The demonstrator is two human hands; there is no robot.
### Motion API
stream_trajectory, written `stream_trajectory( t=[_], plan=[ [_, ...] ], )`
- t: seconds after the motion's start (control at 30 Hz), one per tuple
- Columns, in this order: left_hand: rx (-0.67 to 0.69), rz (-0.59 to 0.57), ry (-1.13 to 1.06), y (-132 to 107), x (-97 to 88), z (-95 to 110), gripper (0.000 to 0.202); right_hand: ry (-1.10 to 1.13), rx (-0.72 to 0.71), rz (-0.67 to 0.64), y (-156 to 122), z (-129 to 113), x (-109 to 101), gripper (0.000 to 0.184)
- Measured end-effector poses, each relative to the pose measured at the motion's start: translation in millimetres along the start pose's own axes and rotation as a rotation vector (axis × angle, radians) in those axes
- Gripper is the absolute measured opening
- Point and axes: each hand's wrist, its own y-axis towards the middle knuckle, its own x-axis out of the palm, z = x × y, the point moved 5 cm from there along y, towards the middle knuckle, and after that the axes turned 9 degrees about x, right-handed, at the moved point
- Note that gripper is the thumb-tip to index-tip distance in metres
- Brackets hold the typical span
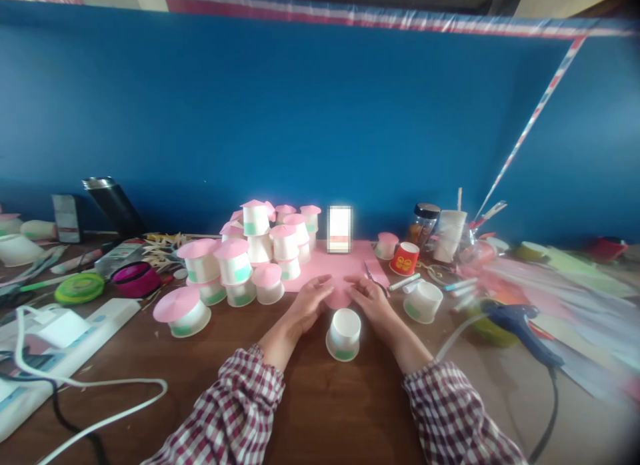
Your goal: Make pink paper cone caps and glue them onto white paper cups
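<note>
Between my left hand (315, 296) and my right hand (369, 296) is a round pink paper piece (339, 297), pinched at its two sides by my fingers. Just in front of it stands a white paper cup (345, 332), mouth up on a wider rim, with a green patch low on its side. Under and behind my hands lies a pink paper sheet (320, 262). Scissors (375, 278) rest on that sheet beside my right hand. Left of my hands, several white cups with pink cone tops (233, 262) stand grouped and stacked.
A white power strip (65, 365) with cables fills the left. On the right lie a blue glue gun (525, 325), another white cup (423, 300), a red cup (404, 258), a dark-lidded jar (425, 222) and loose plastic sheets (560, 305). A blue panel (300, 118) rises behind.
</note>
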Motion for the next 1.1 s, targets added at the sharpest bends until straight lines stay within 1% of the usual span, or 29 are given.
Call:
stream_trajectory(
  t=[0.13, 0.27, 0.4, 0.57, 0.73, 0.87, 1.1],
  plan=[
    [0.015, -0.004, -0.010, -0.2, 2.7, 2.5, 0.041, 0.025, 0.016, -0.039, -1.8, -0.2, 2.4, 0.042],
    [0.025, -0.018, -0.010, -1.0, 5.8, 5.1, 0.039, -0.004, 0.066, -0.022, -2.8, 1.4, 1.5, 0.045],
    [0.020, -0.017, 0.024, -0.3, 2.6, 2.8, 0.042, 0.045, 0.040, 0.000, -0.5, 1.9, -1.5, 0.042],
    [-0.013, -0.054, 0.078, 0.3, 1.4, -1.7, 0.044, 0.143, 0.008, 0.060, 7.9, 9.3, -9.4, 0.043],
    [-0.006, -0.032, 0.069, 0.8, 2.5, 0.1, 0.045, 0.204, 0.015, 0.047, 11.8, 13.1, -11.0, 0.044],
    [0.009, -0.014, 0.045, 1.5, 1.5, 1.6, 0.046, 0.159, 0.039, 0.003, 8.6, 11.6, -6.4, 0.044],
    [0.001, -0.023, 0.047, -0.1, 0.9, -0.1, 0.047, 0.052, 0.042, -0.009, -1.3, 2.6, -1.3, 0.041]
  ],
)
